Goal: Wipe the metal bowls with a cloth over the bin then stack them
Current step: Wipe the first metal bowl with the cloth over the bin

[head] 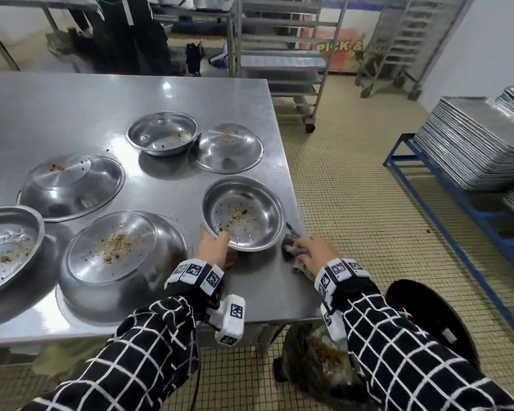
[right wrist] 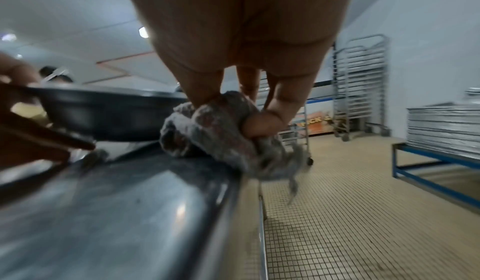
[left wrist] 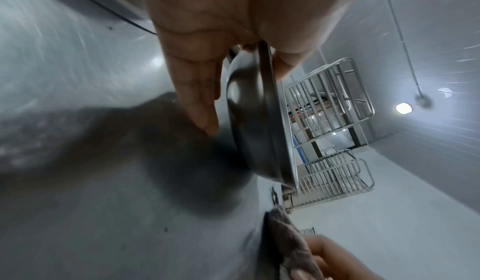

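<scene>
A crumb-strewn metal bowl [head: 244,213] sits upright near the table's right edge. My left hand [head: 215,247] pinches its near rim, thumb inside and fingers [left wrist: 202,102] under the bowl [left wrist: 257,124]. My right hand [head: 315,252] grips a grey cloth [head: 293,249] at the table's right edge; the cloth [right wrist: 218,128] is bunched between thumb and fingers. Several more dirty bowls stand on the table: one upright [head: 162,133] at the back, one upright [head: 6,244] at the left, three upside down [head: 229,148], [head: 72,186], [head: 122,258].
The steel table [head: 72,108] ends just right of my hands. A dark bin [head: 318,363] with food scraps stands on the tiled floor below the table corner. Tray racks [head: 282,54] stand behind; stacked metal trays [head: 475,143] rest on a blue frame at right.
</scene>
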